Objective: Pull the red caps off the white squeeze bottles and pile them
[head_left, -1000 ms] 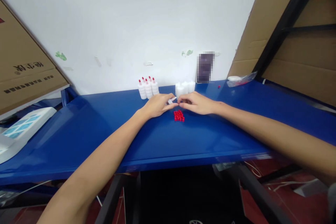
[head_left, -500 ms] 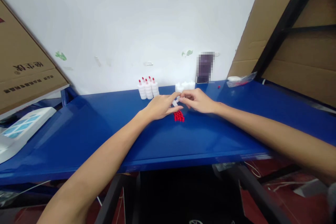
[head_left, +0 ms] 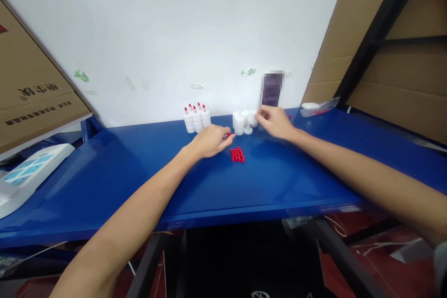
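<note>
My left hand (head_left: 213, 141) is closed around a small piece whose red tip cap (head_left: 226, 135) shows between thumb and fingers; the rest of it is hidden. A cluster of small red caps (head_left: 238, 154) lies on the blue table just in front of that hand. My right hand (head_left: 274, 121) has its fingers pinched at the edge of a white bottle (head_left: 253, 119) in the right group. Other uncapped white bottles (head_left: 239, 125) stand beside it, with a white nozzle top (head_left: 247, 129) in front. Left of them stand several white squeeze bottles (head_left: 197, 121) with red-tipped nozzles.
A phone (head_left: 270, 95) leans on the white wall behind my right hand. A clear plastic bag (head_left: 319, 108) lies at the back right. A white device with blue panels (head_left: 35, 172) sits at the left. Cardboard (head_left: 35, 79) flanks the table (head_left: 139, 186).
My hands have parted. The right hand has moved right and back to the white bottles. The left hand stays near the caps, and a red tip now shows in its grip.
</note>
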Demonstrator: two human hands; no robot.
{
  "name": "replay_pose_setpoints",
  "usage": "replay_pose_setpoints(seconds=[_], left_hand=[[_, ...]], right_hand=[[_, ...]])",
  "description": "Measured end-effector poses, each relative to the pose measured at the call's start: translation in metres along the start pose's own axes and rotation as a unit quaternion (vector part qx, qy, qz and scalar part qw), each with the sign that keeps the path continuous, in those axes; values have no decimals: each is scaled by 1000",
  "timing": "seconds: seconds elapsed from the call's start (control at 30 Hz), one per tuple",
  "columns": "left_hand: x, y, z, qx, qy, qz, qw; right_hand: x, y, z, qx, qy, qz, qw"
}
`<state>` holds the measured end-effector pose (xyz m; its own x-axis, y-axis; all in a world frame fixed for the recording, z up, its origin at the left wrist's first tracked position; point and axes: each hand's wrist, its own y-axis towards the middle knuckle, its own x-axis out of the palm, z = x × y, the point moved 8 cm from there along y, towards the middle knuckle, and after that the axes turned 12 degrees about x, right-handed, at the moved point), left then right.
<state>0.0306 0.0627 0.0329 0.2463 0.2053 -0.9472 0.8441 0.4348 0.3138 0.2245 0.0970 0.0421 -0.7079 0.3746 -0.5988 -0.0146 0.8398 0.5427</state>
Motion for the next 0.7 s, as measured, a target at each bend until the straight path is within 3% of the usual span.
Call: replay_pose_setpoints(seconds=[0.2,0.47,0.7], left_hand=[[2,-3,-8,-41,-22,24,999],[6,-6,-17,-56,-54,36,996],[6,-5,-9,-26,-54,45,997]], right_hand=[[18,0,14,7,-57,-72,996],[22,-1,10,-4,-51,-91,995],[23,-1,11,-9,-59,-93,994]])
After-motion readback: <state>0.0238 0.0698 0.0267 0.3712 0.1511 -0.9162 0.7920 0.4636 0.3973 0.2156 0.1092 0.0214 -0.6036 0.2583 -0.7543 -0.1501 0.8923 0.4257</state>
